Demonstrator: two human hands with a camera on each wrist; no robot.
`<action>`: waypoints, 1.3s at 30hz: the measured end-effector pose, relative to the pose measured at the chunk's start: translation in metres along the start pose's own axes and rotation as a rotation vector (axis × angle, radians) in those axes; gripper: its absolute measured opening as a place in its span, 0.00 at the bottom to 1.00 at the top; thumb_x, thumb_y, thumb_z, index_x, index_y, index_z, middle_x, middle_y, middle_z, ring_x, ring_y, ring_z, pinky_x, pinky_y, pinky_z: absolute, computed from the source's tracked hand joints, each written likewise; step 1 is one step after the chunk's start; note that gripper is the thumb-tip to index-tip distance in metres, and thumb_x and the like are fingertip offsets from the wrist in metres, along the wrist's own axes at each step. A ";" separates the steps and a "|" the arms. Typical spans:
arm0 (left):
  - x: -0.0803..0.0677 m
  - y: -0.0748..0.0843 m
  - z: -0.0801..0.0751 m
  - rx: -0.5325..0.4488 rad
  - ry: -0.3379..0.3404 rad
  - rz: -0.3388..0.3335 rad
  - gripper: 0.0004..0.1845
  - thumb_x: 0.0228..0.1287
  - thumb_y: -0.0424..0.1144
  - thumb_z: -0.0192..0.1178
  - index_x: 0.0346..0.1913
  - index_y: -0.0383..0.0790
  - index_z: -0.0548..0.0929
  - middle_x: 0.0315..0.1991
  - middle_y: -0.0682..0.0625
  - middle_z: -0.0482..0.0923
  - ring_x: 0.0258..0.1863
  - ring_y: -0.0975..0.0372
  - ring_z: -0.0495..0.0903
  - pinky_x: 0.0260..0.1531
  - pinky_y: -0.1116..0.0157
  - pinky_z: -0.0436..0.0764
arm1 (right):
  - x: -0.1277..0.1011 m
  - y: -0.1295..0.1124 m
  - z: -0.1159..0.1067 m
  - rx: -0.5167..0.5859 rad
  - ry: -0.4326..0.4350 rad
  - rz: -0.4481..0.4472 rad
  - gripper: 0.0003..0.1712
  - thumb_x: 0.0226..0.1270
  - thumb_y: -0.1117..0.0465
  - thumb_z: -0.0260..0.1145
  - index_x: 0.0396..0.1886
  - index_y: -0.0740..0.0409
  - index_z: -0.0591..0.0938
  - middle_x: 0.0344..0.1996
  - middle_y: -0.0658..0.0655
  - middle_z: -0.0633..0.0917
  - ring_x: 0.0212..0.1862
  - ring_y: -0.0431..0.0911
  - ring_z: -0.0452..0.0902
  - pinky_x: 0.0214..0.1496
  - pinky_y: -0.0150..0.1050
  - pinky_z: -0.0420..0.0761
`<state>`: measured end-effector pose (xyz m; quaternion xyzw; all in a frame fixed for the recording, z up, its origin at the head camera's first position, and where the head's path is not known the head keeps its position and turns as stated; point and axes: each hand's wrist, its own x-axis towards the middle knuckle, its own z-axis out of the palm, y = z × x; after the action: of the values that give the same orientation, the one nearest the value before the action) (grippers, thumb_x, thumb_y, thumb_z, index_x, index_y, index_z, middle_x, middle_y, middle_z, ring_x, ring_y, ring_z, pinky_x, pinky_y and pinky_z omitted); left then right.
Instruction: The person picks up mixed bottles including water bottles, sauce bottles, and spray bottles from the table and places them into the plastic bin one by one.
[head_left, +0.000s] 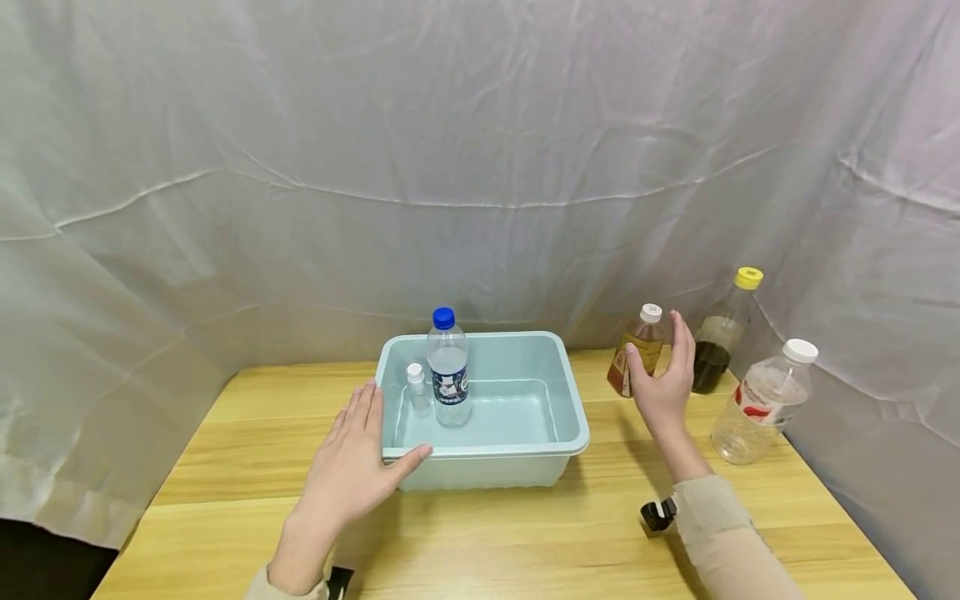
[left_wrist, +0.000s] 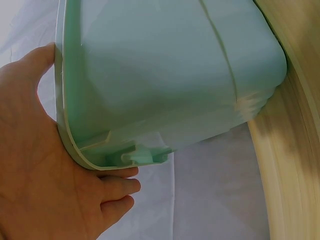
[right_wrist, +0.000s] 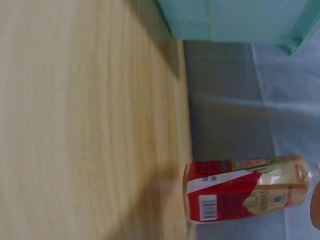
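My left hand [head_left: 348,458] rests at the near left corner of a pale blue-green plastic basin [head_left: 487,452], its thumb along the front rim and its fingers straight beside the left rim. The left wrist view shows this hand [left_wrist: 65,165] against the basin's corner [left_wrist: 165,90]. Inside the basin stand a clear bottle with a blue cap [head_left: 450,387] and a small clear bottle with a white cap [head_left: 417,392]. At the right, my right hand [head_left: 667,387] is spread beside a white-capped drink bottle [head_left: 645,342]; its red and yellow label [right_wrist: 245,192] shows in the right wrist view.
Right of that hand stand a yellow-capped bottle of dark liquid [head_left: 712,358] and a clear bottle with a white cap [head_left: 761,404]. All sit on a wooden table [head_left: 525,542]. A grey cloth [head_left: 480,167] hangs behind and along the sides.
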<state>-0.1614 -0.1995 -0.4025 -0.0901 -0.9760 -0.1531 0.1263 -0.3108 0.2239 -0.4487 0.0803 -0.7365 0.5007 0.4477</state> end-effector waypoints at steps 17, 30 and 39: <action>0.000 0.002 0.000 -0.004 0.004 -0.004 0.61 0.66 0.78 0.51 0.80 0.24 0.55 0.83 0.34 0.48 0.81 0.40 0.50 0.79 0.44 0.55 | 0.004 0.031 -0.001 -0.046 -0.067 0.262 0.53 0.66 0.59 0.76 0.84 0.49 0.57 0.79 0.58 0.62 0.78 0.54 0.59 0.81 0.48 0.61; 0.000 0.001 -0.001 -0.008 -0.004 -0.010 0.62 0.66 0.78 0.50 0.80 0.25 0.54 0.83 0.34 0.47 0.82 0.40 0.48 0.79 0.44 0.55 | 0.006 0.044 0.001 -0.098 -0.102 0.235 0.46 0.66 0.66 0.75 0.80 0.60 0.63 0.75 0.65 0.65 0.74 0.62 0.65 0.72 0.63 0.71; 0.000 0.001 -0.001 -0.004 -0.002 -0.011 0.62 0.66 0.78 0.51 0.80 0.24 0.54 0.83 0.34 0.47 0.82 0.40 0.49 0.79 0.44 0.55 | 0.002 0.046 -0.001 -0.110 -0.126 0.243 0.43 0.68 0.67 0.72 0.80 0.59 0.65 0.72 0.68 0.68 0.72 0.63 0.67 0.70 0.63 0.74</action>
<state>-0.1606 -0.1988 -0.4016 -0.0852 -0.9762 -0.1557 0.1243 -0.3373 0.2477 -0.4774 -0.0030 -0.7936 0.5043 0.3404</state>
